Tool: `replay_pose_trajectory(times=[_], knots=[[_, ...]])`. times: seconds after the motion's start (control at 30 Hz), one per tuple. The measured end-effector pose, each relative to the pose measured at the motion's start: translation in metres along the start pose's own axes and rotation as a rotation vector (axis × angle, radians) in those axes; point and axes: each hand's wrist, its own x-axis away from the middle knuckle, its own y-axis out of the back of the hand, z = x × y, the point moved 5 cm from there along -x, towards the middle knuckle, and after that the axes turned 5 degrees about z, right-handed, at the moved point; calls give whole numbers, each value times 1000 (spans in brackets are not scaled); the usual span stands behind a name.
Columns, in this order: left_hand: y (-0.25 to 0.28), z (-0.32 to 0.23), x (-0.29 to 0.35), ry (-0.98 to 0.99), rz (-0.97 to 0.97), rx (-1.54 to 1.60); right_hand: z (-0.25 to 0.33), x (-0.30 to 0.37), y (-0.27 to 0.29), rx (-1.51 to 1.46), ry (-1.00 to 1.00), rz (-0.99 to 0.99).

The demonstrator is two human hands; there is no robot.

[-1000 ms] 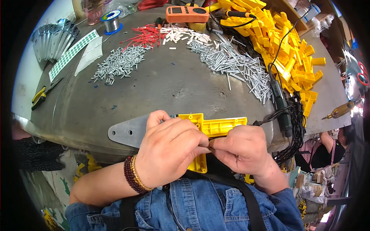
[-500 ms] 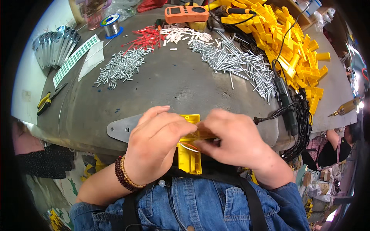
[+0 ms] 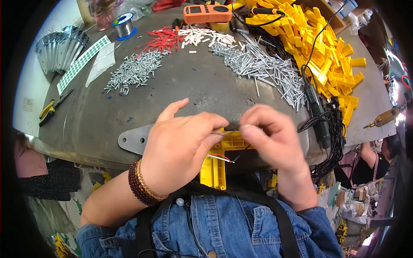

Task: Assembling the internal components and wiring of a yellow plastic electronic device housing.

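A yellow plastic housing half (image 3: 212,174) lies at the table's near edge, partly covered by both hands. My left hand (image 3: 183,144) reaches over its left side, thumb and forefinger pinched on a thin wire (image 3: 229,132). At the other end of this wire my right hand (image 3: 273,137) is closed in a pinch, slightly blurred. Below the fingers, red and white wires (image 3: 220,157) stick out over the housing, with a dark wire end beside them. A grey metal plate (image 3: 130,140) with holes shows to the left, partly hidden under my left hand.
Piles of short screws (image 3: 135,71), long screws (image 3: 269,69), red parts (image 3: 161,38) and white sleeves (image 3: 204,36) lie farther back. An orange meter (image 3: 208,14) and solder spool (image 3: 124,26) stand behind. Yellow housings (image 3: 322,47) fill the right, pliers (image 3: 52,109) the left.
My right hand has moved up and right, off the housing, and a thin wire now stretches between the hands. Red and white wire ends have come into view below them.
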Motion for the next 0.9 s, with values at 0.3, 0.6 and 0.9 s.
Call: replay_pose_trajectory(times=[0.3,0.6,0.9], knots=[[-1,-3,1,-42,-215,74,8,8,9,125,189,110],[-1,-9,3,-140,-223,-78,3,4,-2,14,-190,49],[-1,-14,4,-238,-298,-110,3,2,-14,44,-128,-59]])
